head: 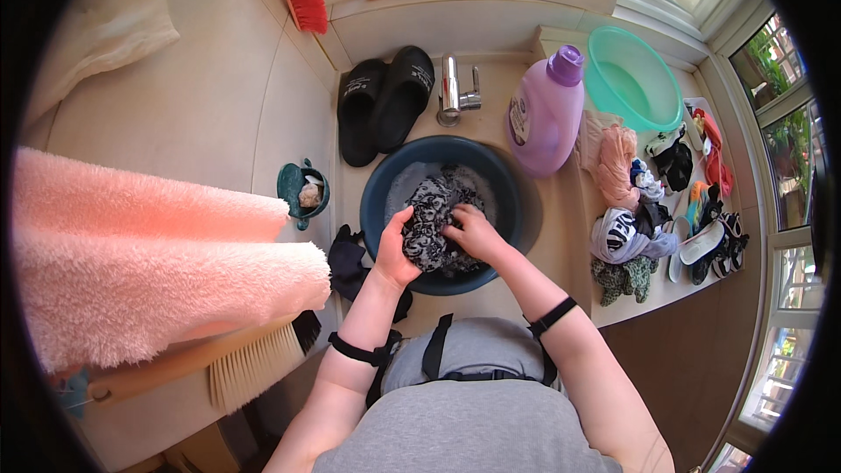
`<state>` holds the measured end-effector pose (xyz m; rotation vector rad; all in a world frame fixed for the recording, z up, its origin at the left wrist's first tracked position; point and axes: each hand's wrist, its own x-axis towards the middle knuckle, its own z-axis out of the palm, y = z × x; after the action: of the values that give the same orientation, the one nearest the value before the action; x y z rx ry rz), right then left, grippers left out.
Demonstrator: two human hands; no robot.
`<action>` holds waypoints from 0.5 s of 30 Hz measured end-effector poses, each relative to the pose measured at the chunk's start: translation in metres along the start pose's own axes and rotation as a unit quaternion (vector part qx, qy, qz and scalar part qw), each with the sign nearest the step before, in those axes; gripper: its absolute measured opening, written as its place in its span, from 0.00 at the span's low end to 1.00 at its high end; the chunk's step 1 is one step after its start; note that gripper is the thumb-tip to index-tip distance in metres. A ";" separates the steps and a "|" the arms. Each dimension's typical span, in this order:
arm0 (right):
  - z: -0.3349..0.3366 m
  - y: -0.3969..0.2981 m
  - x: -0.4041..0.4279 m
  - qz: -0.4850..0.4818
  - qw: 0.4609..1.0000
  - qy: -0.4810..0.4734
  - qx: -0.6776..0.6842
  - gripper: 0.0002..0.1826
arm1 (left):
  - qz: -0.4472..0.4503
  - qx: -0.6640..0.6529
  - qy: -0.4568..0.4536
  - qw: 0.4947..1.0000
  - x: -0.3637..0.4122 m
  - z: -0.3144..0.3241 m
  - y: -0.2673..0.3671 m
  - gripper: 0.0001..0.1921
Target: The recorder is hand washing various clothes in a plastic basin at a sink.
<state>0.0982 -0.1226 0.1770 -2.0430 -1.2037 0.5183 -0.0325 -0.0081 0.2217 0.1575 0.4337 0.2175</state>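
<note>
A wet black-and-white patterned cloth [428, 220] is bunched up over a dark blue plastic basin [376, 223]. My left hand [396, 253] grips its left side, thumb upward along the fabric. On the right, my right hand [476, 234] has its fingers curled onto the same cloth; the fingertips are partly hidden in its folds. Soapy water with white suds [404, 185] fills the basin, and more of the cloth lies in it. Behind the basin rises a chrome faucet [449, 89].
Black slippers [401, 102] and a purple detergent bottle [545, 112] stand behind the basin. Clothes [621, 236] and a mint-green basin [634, 82] occupy the right counter. Pink fluffy towels [171, 282] and a brush [256, 364] hang at left. Dark cloth [348, 256] lies beside the basin.
</note>
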 end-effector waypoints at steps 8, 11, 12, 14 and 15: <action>-0.026 0.009 0.015 0.280 0.693 -0.047 0.663 0.13 | 0.028 0.051 -0.023 0.998 -0.012 -0.015 0.029 0.20; -0.043 -0.020 0.012 0.258 0.625 -0.054 0.734 0.13 | 0.084 0.131 0.067 0.985 -0.004 -0.046 0.028 0.18; -0.043 -0.016 0.013 0.259 0.592 -0.056 0.761 0.12 | 0.101 0.140 0.073 0.982 0.001 -0.052 0.027 0.19; -0.050 -0.008 0.007 0.222 0.609 -0.061 0.759 0.11 | 0.103 0.111 0.097 0.984 0.008 -0.065 0.027 0.19; -0.055 -0.006 0.004 0.184 0.624 -0.065 0.756 0.11 | 0.103 0.084 0.121 0.984 0.011 -0.069 0.026 0.19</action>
<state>0.1314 -0.1371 0.2184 -0.6575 -0.0355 1.2956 -0.0572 0.0270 0.1608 0.3443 0.6800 0.4060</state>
